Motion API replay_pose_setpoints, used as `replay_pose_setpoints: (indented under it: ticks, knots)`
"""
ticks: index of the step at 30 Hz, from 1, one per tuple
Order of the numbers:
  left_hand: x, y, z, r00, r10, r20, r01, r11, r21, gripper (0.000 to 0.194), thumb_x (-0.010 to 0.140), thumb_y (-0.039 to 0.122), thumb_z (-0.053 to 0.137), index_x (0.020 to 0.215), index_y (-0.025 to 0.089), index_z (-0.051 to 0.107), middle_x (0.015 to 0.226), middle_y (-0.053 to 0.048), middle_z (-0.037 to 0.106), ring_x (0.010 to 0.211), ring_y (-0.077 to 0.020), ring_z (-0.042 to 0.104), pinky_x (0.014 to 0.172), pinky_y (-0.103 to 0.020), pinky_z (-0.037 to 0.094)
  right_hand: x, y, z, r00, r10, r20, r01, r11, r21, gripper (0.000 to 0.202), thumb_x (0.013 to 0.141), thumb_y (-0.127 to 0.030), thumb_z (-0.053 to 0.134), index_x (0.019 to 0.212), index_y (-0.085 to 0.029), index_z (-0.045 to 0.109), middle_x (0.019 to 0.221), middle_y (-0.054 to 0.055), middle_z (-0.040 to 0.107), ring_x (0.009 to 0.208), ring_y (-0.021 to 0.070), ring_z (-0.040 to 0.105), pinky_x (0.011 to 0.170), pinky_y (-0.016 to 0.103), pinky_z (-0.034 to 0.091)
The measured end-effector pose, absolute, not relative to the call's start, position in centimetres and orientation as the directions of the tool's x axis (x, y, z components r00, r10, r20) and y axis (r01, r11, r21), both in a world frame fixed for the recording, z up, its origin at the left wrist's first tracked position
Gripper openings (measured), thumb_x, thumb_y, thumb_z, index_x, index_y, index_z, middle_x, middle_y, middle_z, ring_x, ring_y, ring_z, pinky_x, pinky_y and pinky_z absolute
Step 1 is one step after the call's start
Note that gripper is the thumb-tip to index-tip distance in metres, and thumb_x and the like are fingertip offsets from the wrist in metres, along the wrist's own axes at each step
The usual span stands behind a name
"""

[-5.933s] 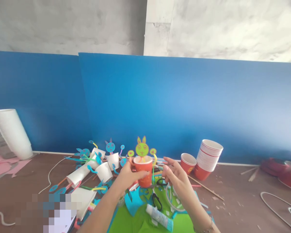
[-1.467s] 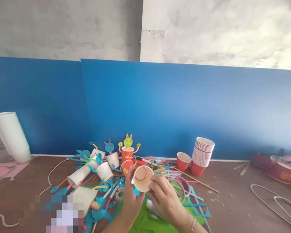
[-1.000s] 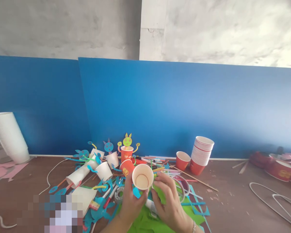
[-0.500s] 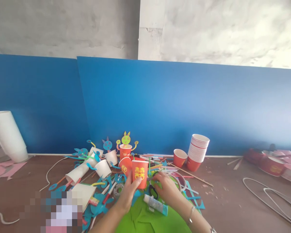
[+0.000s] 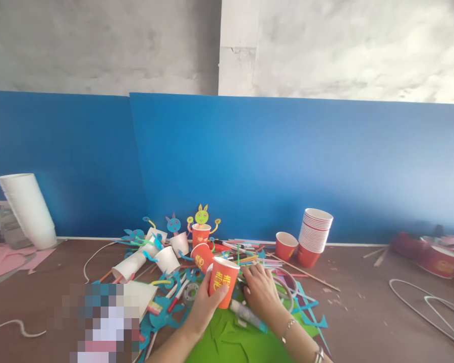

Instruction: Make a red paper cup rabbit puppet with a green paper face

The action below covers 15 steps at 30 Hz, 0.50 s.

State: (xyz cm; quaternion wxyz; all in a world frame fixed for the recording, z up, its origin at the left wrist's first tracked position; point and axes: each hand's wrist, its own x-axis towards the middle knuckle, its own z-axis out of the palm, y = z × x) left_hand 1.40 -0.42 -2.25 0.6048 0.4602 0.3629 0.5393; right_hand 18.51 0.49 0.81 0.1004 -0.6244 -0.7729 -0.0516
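Observation:
My left hand [image 5: 208, 302] is wrapped round a red paper cup [image 5: 224, 277] with yellow characters on its side; the cup leans slightly to the right, its mouth up. Just right of it, my right hand [image 5: 260, 287] curls palm down over a pair of black-handled scissors [image 5: 242, 285], most of which the fingers hide. Below that hand a glue tube [image 5: 248, 316] lies on green paper [image 5: 227, 338]. Behind the held cup rests another red cup [image 5: 201, 258], tilted.
Rabbit-topped cups, one red [image 5: 201, 234] and one white [image 5: 179, 244], stand behind. Straws, pens and blue scraps [image 5: 161, 315] litter the left. Tape rolls [image 5: 287, 292], a single red cup [image 5: 286, 246] and a cup stack [image 5: 316, 234] are on the right. White cups [image 5: 26, 209] lean far left.
The held cup has come slightly lower and tilted to the right. My right hand has moved over the scissors, covering the handles that showed before. The view has shifted a little left.

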Motion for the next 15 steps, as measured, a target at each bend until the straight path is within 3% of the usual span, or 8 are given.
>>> replay_pose_setpoints:
  ticks: [4,8,12,15]
  knots:
    - [1.2,-0.2,-2.3,0.118,0.987,0.106,-0.258,-0.072,0.963,0.058,0.07,0.043,0.07,0.118,0.014,0.055,0.112,-0.013,0.066,0.101,-0.0277,0.061,0.087,-0.036,0.048,19.2,0.6,1.4,-0.218,0.965,0.147,0.976,0.219,0.011,0.034,0.078,-0.001,0.047,0.104,-0.016,0.062,0.097,0.013,0.066,0.094,0.0275,0.059,0.08,0.036,0.032]
    - [1.1,-0.2,-2.2,0.099,0.993,0.063,-0.3,-0.031,0.953,0.058,0.074,0.043,0.066,0.121,0.013,0.051,0.118,-0.014,0.064,0.106,-0.0299,0.06,0.089,-0.038,0.047,20.1,0.3,2.7,-0.184,0.977,0.11,0.983,0.18,0.046,0.04,0.075,0.003,0.044,0.105,-0.015,0.064,0.1,0.013,0.066,0.082,0.025,0.064,0.073,0.034,0.035]
    - [1.1,-0.4,-2.0,0.151,0.988,0.019,-0.387,0.041,0.921,0.063,0.078,0.044,0.06,0.131,0.014,0.041,0.113,-0.013,0.066,0.101,-0.0284,0.064,0.087,-0.037,0.049,20.9,-0.3,4.0,-0.145,0.986,0.086,0.989,0.143,0.021,0.038,0.077,-0.011,0.052,0.113,-0.018,0.062,0.099,0.012,0.069,0.089,0.0287,0.064,0.077,0.036,0.039]
    - [1.1,-0.8,-1.8,0.19,0.982,-0.005,-0.411,0.084,0.908,0.069,0.078,0.046,0.059,0.135,0.016,0.035,0.107,-0.011,0.068,0.095,-0.0281,0.067,0.083,-0.037,0.051,21.4,-0.6,4.7,-0.128,0.991,0.048,0.992,0.128,0.008,0.035,0.074,-0.022,0.059,0.108,-0.017,0.065,0.102,0.014,0.069,0.1,0.0337,0.06,0.082,0.04,0.039]
